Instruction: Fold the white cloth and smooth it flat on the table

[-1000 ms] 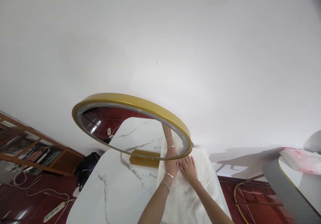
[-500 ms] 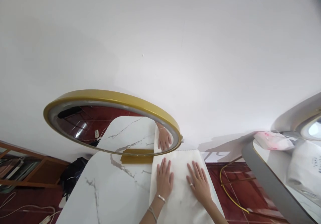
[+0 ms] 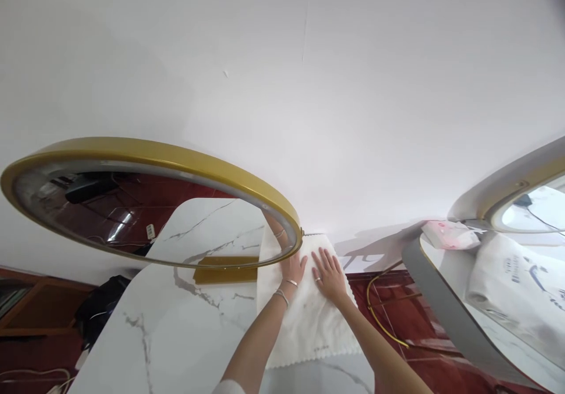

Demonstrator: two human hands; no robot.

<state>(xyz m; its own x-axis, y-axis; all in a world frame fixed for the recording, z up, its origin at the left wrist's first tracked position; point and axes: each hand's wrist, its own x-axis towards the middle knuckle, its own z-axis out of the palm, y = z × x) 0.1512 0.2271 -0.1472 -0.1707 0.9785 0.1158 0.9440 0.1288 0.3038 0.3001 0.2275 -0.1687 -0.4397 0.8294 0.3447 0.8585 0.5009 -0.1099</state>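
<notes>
A white cloth with a scalloped edge lies spread on the right part of the marble-patterned table. My right hand rests flat on its far part, fingers spread, a ring on one finger. To its left, my left hand also presses on the cloth, palm down with the thumb out. The rim of the round gold-framed mirror hides most of the left fingers. Two bracelets circle the left wrist. Light wrinkles run across the cloth below the hands.
Against the white wall, the mirror stands on a gold base. Another table at right holds a tissue pack and a printed white bag. A black bag and wooden shelf are left.
Both hands have slid farther toward the wall, the left one going partly behind the mirror rim. The cloth's near scalloped edge now shows on the table. The view has shifted right.
</notes>
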